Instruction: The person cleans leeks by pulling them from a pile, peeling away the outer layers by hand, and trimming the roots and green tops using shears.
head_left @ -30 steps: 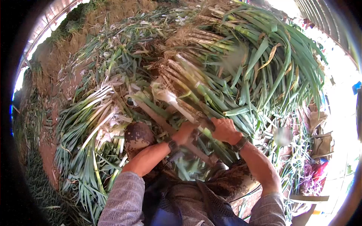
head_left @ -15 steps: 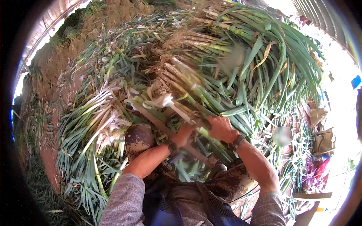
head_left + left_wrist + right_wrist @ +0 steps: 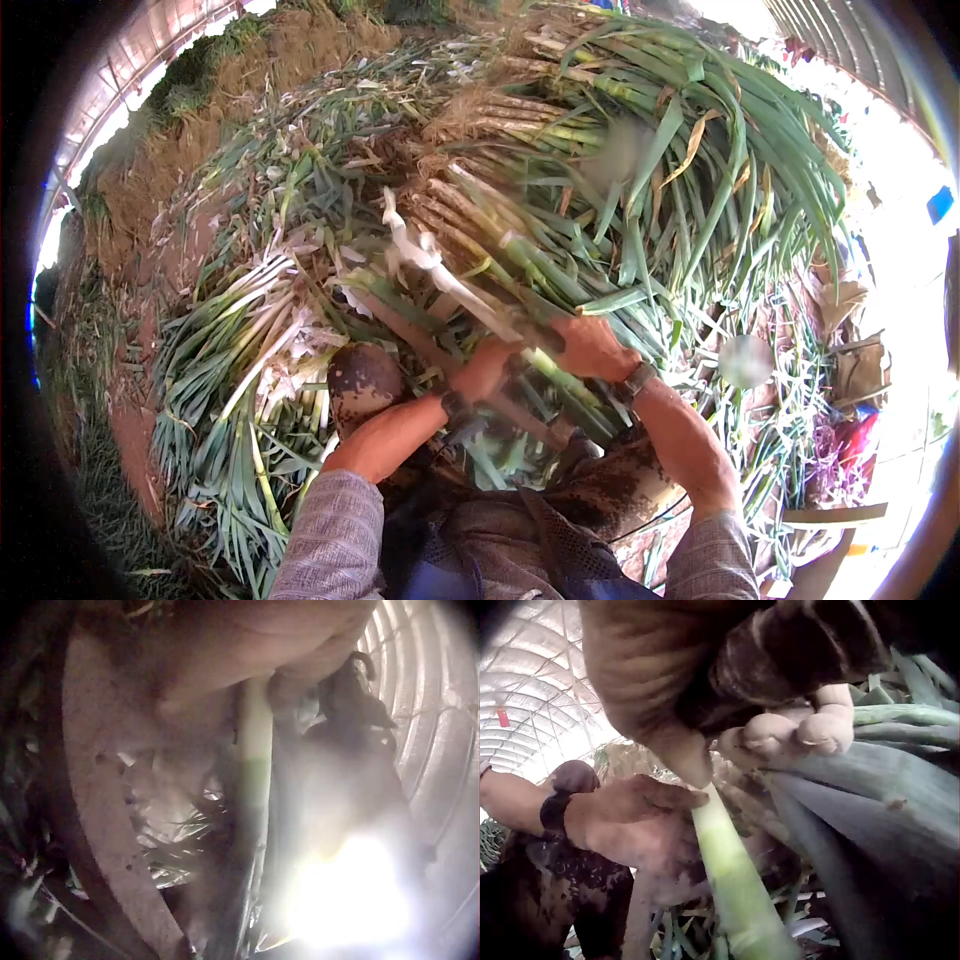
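Note:
A leek (image 3: 455,287) lies slantwise in front of the person, its pale root end up and to the left, with peeled white skin hanging near that end. My left hand (image 3: 484,368) grips its stalk from the left. Close beside it, my right hand (image 3: 592,350) pinches the same stalk between thumb and fingers. In the right wrist view the pale green stalk (image 3: 731,874) runs down from beneath the right thumb, and the left hand (image 3: 641,825) touches it. The left wrist view shows the stalk (image 3: 256,742) below the left hand's fingers (image 3: 262,645).
Unpeeled leeks with brown roots (image 3: 700,170) are heaped at the upper right. Pale-stemmed leeks (image 3: 240,340) lie at the left. A brown curved bar (image 3: 415,335) crosses below the hands, between the knees. Leaf scraps (image 3: 330,130) cover the ground behind.
The loose white skin at the leek's root end has swung up and left and now stretches out longer. Both hands keep their grip, nearly in place.

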